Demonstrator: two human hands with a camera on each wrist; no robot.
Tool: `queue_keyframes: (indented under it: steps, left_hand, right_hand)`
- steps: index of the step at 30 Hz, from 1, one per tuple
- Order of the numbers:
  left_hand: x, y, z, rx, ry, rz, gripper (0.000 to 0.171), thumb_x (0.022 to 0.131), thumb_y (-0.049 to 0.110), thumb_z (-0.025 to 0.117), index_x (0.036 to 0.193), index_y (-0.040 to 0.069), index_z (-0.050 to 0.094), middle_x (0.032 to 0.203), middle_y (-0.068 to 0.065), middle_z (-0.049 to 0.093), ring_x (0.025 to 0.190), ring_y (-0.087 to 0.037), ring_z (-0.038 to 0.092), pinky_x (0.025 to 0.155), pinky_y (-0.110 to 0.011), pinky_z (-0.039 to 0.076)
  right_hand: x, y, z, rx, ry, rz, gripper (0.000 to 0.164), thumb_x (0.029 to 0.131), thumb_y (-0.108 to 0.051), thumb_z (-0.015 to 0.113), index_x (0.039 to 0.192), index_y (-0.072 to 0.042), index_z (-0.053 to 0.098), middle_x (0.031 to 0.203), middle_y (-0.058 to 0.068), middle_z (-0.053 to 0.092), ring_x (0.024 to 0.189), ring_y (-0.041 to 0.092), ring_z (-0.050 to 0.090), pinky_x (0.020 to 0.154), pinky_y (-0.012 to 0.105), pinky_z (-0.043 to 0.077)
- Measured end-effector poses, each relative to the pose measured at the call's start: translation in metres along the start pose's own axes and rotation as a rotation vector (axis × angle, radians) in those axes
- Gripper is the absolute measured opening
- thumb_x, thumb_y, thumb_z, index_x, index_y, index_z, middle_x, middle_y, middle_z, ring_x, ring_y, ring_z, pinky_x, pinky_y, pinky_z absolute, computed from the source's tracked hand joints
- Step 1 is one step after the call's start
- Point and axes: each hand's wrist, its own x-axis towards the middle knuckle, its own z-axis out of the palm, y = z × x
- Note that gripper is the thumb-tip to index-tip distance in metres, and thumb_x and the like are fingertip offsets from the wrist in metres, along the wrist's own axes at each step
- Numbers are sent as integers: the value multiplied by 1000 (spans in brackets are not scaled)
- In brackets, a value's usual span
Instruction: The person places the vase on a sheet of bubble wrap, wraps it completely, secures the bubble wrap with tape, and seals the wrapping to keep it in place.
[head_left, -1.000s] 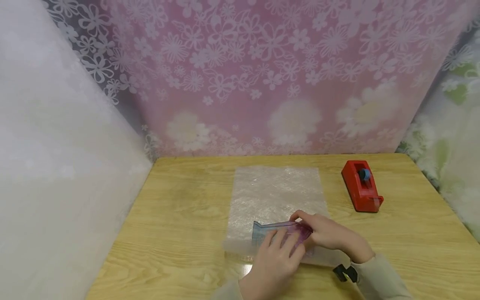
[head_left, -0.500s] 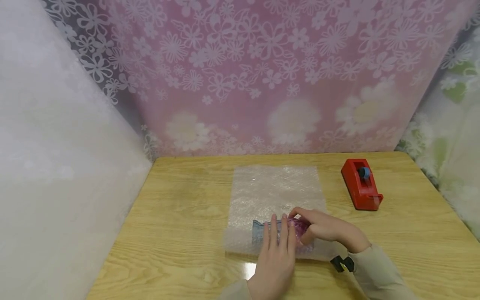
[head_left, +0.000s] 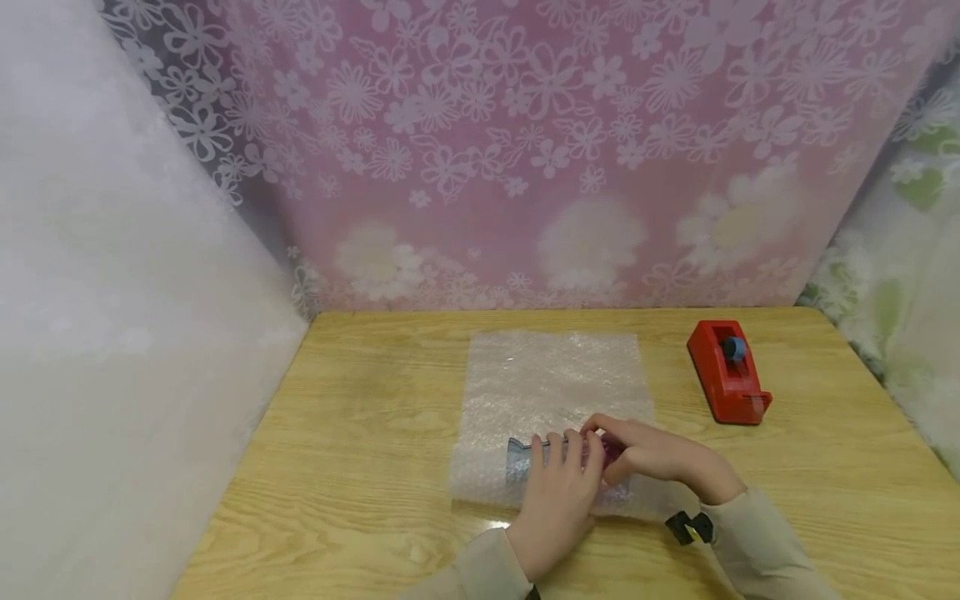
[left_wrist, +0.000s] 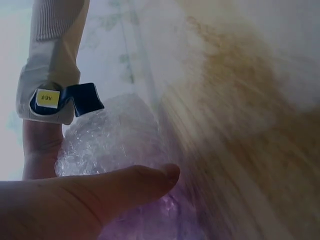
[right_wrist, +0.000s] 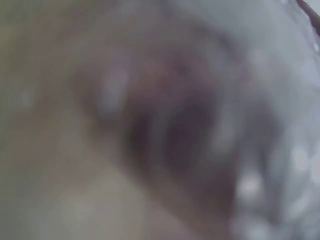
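A translucent vase [head_left: 518,462], blue at its flared end and purple at the other, lies sideways on a sheet of bubble wrap [head_left: 555,375]. The near part of the sheet is folded up over it. My left hand [head_left: 557,508] curls its fingers over the middle of the wrapped vase. In the left wrist view its thumb [left_wrist: 135,184] lies along the wrap [left_wrist: 112,137], with purple showing through. At the purple end, my right hand [head_left: 663,454] grips the vase with bent fingers and thumb, hiding much of that end. The right wrist view is too blurred to read.
A red tape dispenser [head_left: 726,375] with a small blue roll stands at the right back of the wooden table [head_left: 360,417]. The unfolded wrap stretches away behind the vase. Flowered cloth [head_left: 480,167] hangs behind the table, with more cloth at both sides.
The near edge of the bubble wrap has come up over the vase. My left fingers straightened flat over it, then bent around it. My right hand stays at the purple end.
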Motion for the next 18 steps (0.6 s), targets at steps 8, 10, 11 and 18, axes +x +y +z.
queue_keyframes:
  steps: [8, 10, 11, 18]
  left_hand:
    - [3, -1, -3, -34, -56, 38, 102, 58, 70, 82, 136, 18, 43, 121, -8, 54, 107, -28, 54, 93, -47, 46]
    - [4, -1, -4, -29, -54, 44, 101, 59, 69, 82, 136, 18, 43, 121, -8, 55, 106, -28, 54, 91, -46, 46]
    - [4, -2, -4, -28, -54, 47, 102, 58, 70, 82, 136, 18, 43, 120, -8, 55, 106, -28, 54, 91, -45, 46]
    - [9, -4, -4, -22, -89, 78, 109, 52, 73, 83, 137, 20, 43, 120, -5, 54, 107, -26, 53, 88, -42, 46]
  right_hand:
    - [-9, -1, -2, -97, 10, 12, 57, 77, -21, 71, 129, -10, 52, 103, -1, 65, 91, 20, 59, 77, 34, 48]
    - [-13, -5, -2, -170, 44, 2, 58, 78, -26, 74, 130, -11, 54, 106, -2, 66, 93, 20, 61, 77, 36, 51]
    - [-15, -8, -2, -212, 66, -1, 58, 79, -29, 75, 130, -11, 54, 108, -2, 66, 95, 20, 62, 77, 37, 52]
    - [-29, -26, 7, -547, 303, -39, 57, 76, -44, 82, 122, -16, 63, 109, -4, 69, 92, 19, 66, 71, 39, 54]
